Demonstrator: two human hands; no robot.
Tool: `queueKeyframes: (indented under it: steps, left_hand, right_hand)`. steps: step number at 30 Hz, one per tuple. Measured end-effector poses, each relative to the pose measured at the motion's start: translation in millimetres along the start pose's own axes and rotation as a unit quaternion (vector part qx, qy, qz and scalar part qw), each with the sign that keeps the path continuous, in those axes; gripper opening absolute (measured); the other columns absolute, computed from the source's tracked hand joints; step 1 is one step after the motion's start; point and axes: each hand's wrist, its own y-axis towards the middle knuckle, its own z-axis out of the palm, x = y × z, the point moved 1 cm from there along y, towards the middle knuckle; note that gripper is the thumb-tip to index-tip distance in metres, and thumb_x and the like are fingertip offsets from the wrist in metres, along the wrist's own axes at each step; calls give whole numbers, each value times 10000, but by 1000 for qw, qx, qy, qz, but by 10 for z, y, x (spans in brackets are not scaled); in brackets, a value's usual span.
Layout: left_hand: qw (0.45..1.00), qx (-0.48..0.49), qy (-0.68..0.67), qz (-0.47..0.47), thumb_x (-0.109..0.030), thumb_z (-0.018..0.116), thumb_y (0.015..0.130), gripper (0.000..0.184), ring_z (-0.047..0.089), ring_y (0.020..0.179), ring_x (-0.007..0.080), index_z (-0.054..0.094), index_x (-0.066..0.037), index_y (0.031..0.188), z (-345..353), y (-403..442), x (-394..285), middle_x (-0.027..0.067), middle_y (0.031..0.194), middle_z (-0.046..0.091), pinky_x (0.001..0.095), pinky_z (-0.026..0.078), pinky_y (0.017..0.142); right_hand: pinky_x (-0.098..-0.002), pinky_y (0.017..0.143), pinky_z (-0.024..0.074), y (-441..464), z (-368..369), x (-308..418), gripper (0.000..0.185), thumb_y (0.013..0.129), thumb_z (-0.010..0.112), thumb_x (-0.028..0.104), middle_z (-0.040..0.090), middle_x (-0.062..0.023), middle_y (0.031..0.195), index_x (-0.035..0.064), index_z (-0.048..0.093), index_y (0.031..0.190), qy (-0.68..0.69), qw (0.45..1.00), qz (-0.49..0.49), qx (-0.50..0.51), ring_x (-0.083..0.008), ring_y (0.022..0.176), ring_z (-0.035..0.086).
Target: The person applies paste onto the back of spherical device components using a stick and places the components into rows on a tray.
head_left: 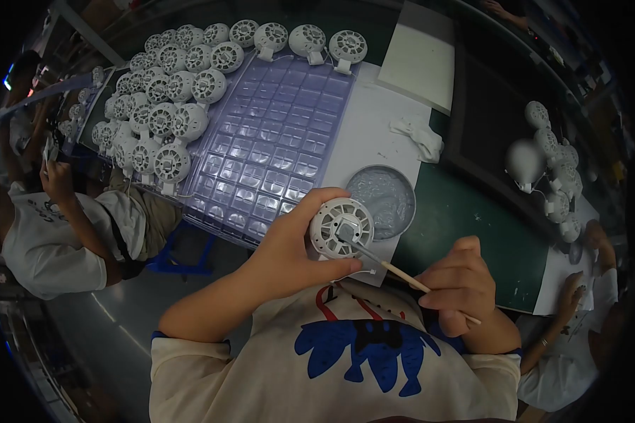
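My left hand [294, 236] grips a round white slotted housing [323, 229] by its rim, with a short white cable hanging below it. A thin wooden-handled stick [406, 277] is pinched in my right hand [462, 285]. Its grey-coated tip rests on the square grey centre of the housing. Just behind the housing, a round dish [382, 194] of grey paste stands on white paper [367, 134], partly hidden by the housing.
A clear plastic tray [261, 141] lies at the left, with several white housings [171, 163] beside and behind it. A crumpled white cloth [420, 139] lies behind the dish. One person [77, 233] is at the left, another [568, 359] at the right near more housings [557, 206].
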Motion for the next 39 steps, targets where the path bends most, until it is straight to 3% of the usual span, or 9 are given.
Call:
queueKeyframes:
  steps: [6, 10, 14, 17, 22, 26, 30, 35, 39]
  left_hand:
    - [965, 105, -217, -106, -139, 813, 684, 718, 559, 1065, 175, 418, -58, 1278, 4, 44, -51, 90, 1130, 566, 289, 458, 894]
    - [958, 176, -209, -88, -173, 825, 672, 722, 558, 1066, 179, 427, -62, 1265, 50, 73, -104, 84, 1129, 565, 298, 450, 905]
    - [982, -12, 160, 98, -173, 841, 611, 695, 567, 1015, 195, 480, -52, 1193, -187, 394, -316, 82, 1071, 561, 311, 473, 852]
    - [796, -282, 492, 214, -187, 829, 587, 640, 575, 953, 263, 528, -39, 1131, -750, 813, -431, 120, 1044, 559, 343, 484, 812]
    - [623, -353, 680, 157, -312, 782, 612, 603, 553, 946, 276, 557, -16, 1087, -1472, 1299, -348, 136, 983, 603, 426, 395, 815]
    - [584, -322, 741, 80, -341, 787, 589, 604, 532, 978, 274, 574, 0, 1039, -1615, 1464, -277, 111, 1015, 597, 415, 365, 823]
    - [582, -332, 730, 135, -357, 776, 613, 597, 474, 1123, 292, 581, 19, 1033, -1707, 1496, -169, 147, 1137, 555, 465, 345, 932]
    - [558, -358, 737, 127, -438, 717, 714, 606, 293, 1337, 347, 608, 63, 1037, -1750, 1553, -84, 204, 1305, 466, 552, 126, 1112]
    - [540, -356, 756, 97, -466, 696, 736, 606, 291, 1340, 361, 611, 70, 1006, -1660, 1558, -125, 197, 1326, 451, 540, 147, 1108]
  right_hand:
    - [-324, 693, 349, 57, -33, -28, 166, 805, 519, 133, 673, -32, 905, 167, 681, 813, 85, 994, 0, -75, -161, 751, 577]
    - [-347, 702, 355, -4, -88, -60, 137, 857, 520, 217, 609, -11, 920, 224, 649, 814, 14, 987, -50, -153, -163, 775, 533]
    - [-372, 726, 365, -40, -184, -182, 173, 897, 504, 327, 552, -40, 930, 200, 600, 829, 16, 963, -23, -270, -201, 795, 495]
    - [-385, 738, 372, -118, -240, -335, 214, 910, 478, 334, 553, -80, 910, 163, 588, 846, -12, 960, 7, -279, -215, 781, 485]
    - [-415, 805, 386, -173, -516, -467, 193, 899, 464, 257, 593, -158, 1008, 109, 585, 917, -113, 971, 41, -209, -274, 883, 533]
    - [-439, 918, 373, -259, -866, -701, 204, 850, 472, 102, 577, -204, 1210, 82, 576, 1024, -290, 944, 119, -106, -343, 1080, 537]
    - [-475, 1021, 331, -393, -1016, -947, 364, 746, 575, -29, 551, -120, 1292, 72, 552, 1095, -446, 867, 212, -66, -319, 1247, 451]
    - [-411, 1021, 371, -452, -1066, -1157, 482, 688, 631, -71, 532, -100, 1314, 67, 527, 1137, -443, 856, 254, -85, -323, 1262, 432]
    - [-381, 1000, 410, -450, -1120, -1250, 504, 661, 649, -75, 535, -97, 1306, 58, 520, 1130, -403, 866, 267, -123, -316, 1229, 455]
